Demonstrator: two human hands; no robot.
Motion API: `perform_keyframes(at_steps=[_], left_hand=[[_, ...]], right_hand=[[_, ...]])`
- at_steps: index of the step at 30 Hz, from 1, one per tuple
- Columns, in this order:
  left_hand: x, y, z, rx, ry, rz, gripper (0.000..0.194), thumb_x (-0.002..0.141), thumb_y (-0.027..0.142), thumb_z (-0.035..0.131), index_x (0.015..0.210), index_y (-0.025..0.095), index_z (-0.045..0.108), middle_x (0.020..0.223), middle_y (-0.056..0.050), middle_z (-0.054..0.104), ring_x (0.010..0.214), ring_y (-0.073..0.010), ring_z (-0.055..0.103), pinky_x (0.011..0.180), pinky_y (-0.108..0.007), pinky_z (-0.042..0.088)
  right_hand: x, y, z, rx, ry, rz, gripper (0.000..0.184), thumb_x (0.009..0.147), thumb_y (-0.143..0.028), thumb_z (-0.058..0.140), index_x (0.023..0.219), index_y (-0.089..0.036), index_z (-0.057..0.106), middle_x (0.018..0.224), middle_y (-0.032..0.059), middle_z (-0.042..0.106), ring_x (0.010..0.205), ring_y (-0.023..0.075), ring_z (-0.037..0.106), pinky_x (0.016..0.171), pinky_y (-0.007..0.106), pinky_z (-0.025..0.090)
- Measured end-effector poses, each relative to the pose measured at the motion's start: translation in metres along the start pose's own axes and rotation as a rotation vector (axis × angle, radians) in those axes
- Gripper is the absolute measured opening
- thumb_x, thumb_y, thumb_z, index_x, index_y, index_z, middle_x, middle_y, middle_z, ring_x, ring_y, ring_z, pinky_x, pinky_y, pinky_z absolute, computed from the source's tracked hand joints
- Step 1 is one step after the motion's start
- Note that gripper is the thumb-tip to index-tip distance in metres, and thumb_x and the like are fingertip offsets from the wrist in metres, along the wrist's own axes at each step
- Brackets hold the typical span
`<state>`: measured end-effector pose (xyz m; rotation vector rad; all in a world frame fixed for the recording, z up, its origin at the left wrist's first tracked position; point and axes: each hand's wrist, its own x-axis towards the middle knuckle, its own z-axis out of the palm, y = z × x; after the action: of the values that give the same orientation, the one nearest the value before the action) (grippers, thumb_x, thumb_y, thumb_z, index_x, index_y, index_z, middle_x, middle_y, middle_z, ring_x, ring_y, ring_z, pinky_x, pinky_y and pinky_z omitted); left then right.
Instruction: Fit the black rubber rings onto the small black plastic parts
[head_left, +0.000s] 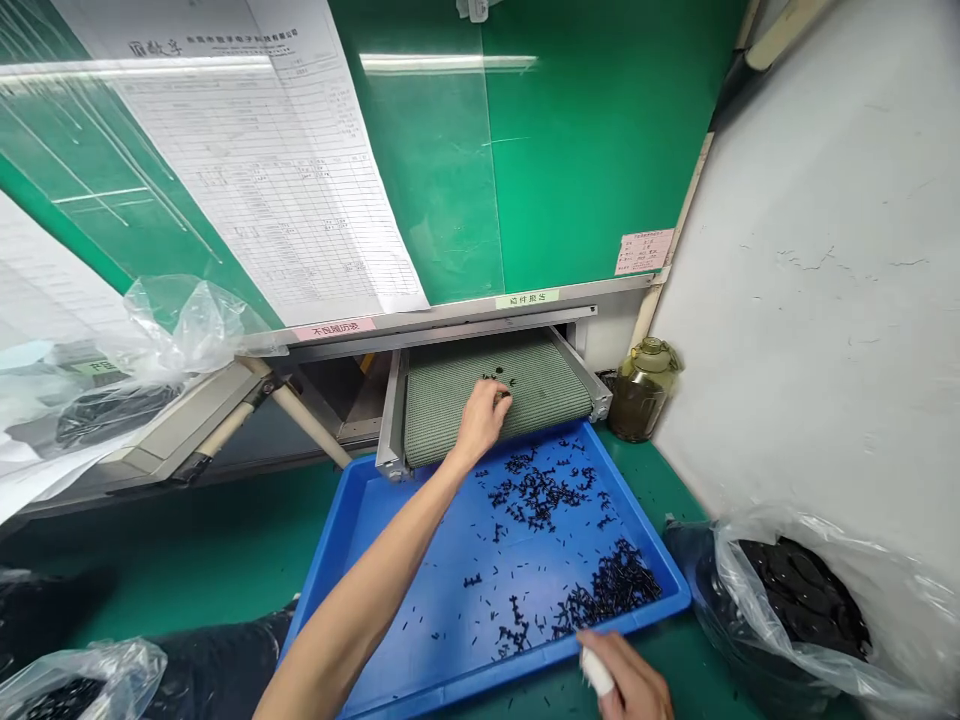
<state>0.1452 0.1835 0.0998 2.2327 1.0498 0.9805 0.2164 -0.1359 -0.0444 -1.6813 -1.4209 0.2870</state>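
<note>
My left hand (482, 415) reaches over the green conveyor belt (450, 400), fingers pinched at a small black part (507, 393). A few more black parts (495, 375) lie on the belt just beyond the fingertips. Below the belt's end sits a blue tray (390, 545), with a loose scatter of small black parts (540, 495) and a denser heap (619, 585) in its near right corner. My right hand (630, 675), with a white covering on one digit, is closed beside the tray's near rim; whatever its fingers hold is hidden.
A plastic bag of black pieces (806, 600) stands right of the tray; another clear bag (97, 675) lies at the lower left. A yellowish jar (643, 390) stands by the wall. Metal side rails (391, 425) flank the belt beneath a green board (600, 130).
</note>
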Motion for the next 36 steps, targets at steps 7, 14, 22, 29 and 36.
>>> perform_keyframes(at_steps=[7,14,22,29,36], left_hand=[[-0.154,0.062,-0.010,-1.031,-0.200,-0.409,0.026,0.070,0.027,0.074,0.092,0.017,0.065,0.084,-0.004,0.068,0.069,-0.0123,0.061,0.064,-0.025,0.048],[-0.227,0.088,-0.029,-1.348,-0.165,-0.622,0.025,0.070,0.025,0.076,0.091,0.014,0.070,0.088,-0.006,0.070,0.071,-0.0102,0.062,0.071,-0.023,0.049],[-0.252,0.102,-0.041,-1.363,-0.139,-0.575,0.023,0.067,0.024,0.078,0.087,0.015,0.069,0.086,-0.005,0.070,0.072,-0.0116,0.062,0.071,-0.024,0.049],[-0.259,0.104,-0.046,-1.299,-0.125,-0.543,0.021,0.067,0.022,0.077,0.084,0.015,0.069,0.087,-0.005,0.069,0.072,-0.0117,0.059,0.073,-0.026,0.049],[-0.261,0.098,-0.050,-1.228,-0.098,-0.556,0.021,0.067,0.024,0.077,0.085,0.016,0.069,0.087,-0.004,0.068,0.075,-0.0130,0.060,0.076,-0.028,0.049]], right_hand=[[0.064,-0.071,-0.058,0.206,0.010,0.049,0.027,0.087,-0.016,0.042,0.102,-0.021,0.064,0.091,0.0049,0.065,0.079,0.0148,0.062,0.069,0.023,0.051],[0.044,-0.111,-0.061,0.116,0.031,-0.058,0.023,0.091,-0.020,0.042,0.100,-0.021,0.064,0.091,0.0054,0.065,0.082,0.0150,0.061,0.071,0.025,0.050],[0.023,-0.135,-0.065,-0.171,0.022,-0.310,0.033,0.090,-0.009,0.034,0.106,-0.021,0.060,0.089,0.0063,0.063,0.082,0.0152,0.061,0.074,0.027,0.050],[0.018,-0.140,-0.061,-0.268,0.027,-0.368,0.030,0.088,-0.007,0.038,0.107,-0.018,0.059,0.091,0.0082,0.063,0.086,0.0181,0.061,0.078,0.031,0.049],[0.020,-0.145,-0.056,-0.312,0.039,-0.376,0.035,0.085,-0.003,0.037,0.110,-0.017,0.057,0.092,0.0086,0.063,0.089,0.0197,0.059,0.079,0.034,0.049]])
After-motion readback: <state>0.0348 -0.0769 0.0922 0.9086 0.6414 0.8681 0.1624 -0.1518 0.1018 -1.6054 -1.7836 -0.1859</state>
